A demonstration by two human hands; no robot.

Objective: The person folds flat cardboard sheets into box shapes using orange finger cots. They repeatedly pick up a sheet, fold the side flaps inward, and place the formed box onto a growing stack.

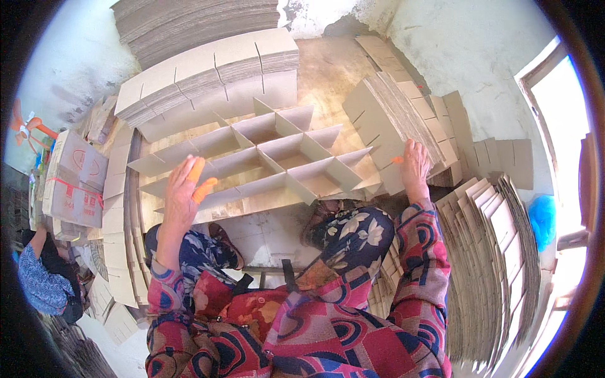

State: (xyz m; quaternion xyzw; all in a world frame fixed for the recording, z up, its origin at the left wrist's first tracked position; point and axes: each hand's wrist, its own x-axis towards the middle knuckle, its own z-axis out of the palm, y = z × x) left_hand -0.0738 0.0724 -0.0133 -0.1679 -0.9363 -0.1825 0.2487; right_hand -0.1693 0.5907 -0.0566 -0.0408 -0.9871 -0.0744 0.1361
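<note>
A cardboard divider grid (pixel 271 157) of interlocking slotted strips stands on the wooden work surface in front of me. Its cross pieces are at the right part, while the long strips run out to the left. My left hand (pixel 183 192), orange covers on its thumb and a finger, is by the left ends of the long strips with fingers stretched and apart. At the right, my right hand (pixel 414 167) grips the edge of a short slotted cardboard divider (pixel 377 135) on a stack. Its orange-tipped thumb lies on the face; the fingertips are bent over the edge.
A tall stack of long slotted strips (pixel 208 72) stands behind the grid. More cardboard stacks (pixel 491 252) are at my right. A printed carton (pixel 75 179) and an orange fan (pixel 28 126) stand left. Another person's blue patterned clothing (pixel 43 280) shows at lower left.
</note>
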